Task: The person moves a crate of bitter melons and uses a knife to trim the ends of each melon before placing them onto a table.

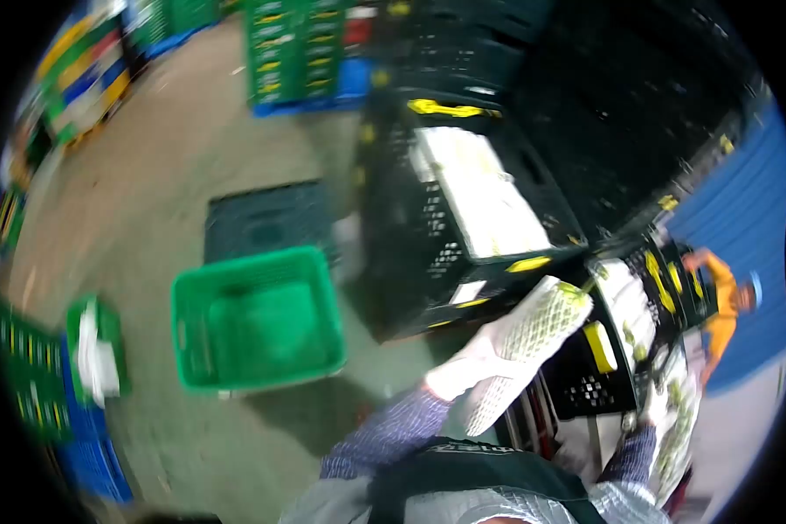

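Note:
My left hand [476,360], in a pale glove, is closed around a long green vegetable in a white foam net sleeve [546,325]. It is held tilted in front of my apron, its pale green end up toward the right. My right hand [656,407], also gloved, is at the lower right, closed on the side of another foam-netted vegetable [683,428]; its fingers are partly hidden and blurred. Beside it stands a black crate [589,384] with a yellow handle, holding white-wrapped produce [624,301].
An open green basket [258,319] stands left on the floor before a dark crate [266,218]. A large black crate [410,253] holds white-wrapped produce [485,192]. Black crates [620,113] are stacked behind. A person in orange [723,297] is at right. Green crates [293,48] stand farther back.

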`<action>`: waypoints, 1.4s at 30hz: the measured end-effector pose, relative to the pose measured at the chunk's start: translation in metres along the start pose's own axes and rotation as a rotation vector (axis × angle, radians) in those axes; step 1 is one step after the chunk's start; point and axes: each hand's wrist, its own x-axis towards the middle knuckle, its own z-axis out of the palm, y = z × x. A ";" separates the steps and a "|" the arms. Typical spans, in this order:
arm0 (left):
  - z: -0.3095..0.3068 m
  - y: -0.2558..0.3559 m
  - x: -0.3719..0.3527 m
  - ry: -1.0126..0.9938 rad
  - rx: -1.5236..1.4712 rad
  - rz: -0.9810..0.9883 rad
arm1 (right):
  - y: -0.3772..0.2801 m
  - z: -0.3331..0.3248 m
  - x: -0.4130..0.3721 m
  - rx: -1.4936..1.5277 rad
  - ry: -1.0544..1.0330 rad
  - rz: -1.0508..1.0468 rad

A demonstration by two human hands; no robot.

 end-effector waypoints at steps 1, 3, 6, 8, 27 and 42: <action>-0.002 -0.008 0.005 0.032 0.003 -0.076 | -0.011 0.001 -0.005 -0.010 0.030 -0.006; -0.005 -0.018 0.013 0.035 0.186 -0.174 | -0.041 -0.007 -0.022 -0.118 0.089 0.010; 0.013 -0.028 0.033 -0.026 0.307 -0.263 | -0.049 -0.005 -0.032 0.375 0.065 0.120; 0.024 -0.041 0.049 0.064 0.265 -0.345 | -0.032 0.018 -0.033 0.367 0.148 0.113; 0.195 -0.273 0.234 -0.141 0.041 -0.668 | 0.002 -0.050 0.004 0.916 -0.410 -0.095; 0.206 -0.311 0.294 -0.178 0.500 -0.654 | 0.037 -0.086 0.123 0.794 0.311 -0.539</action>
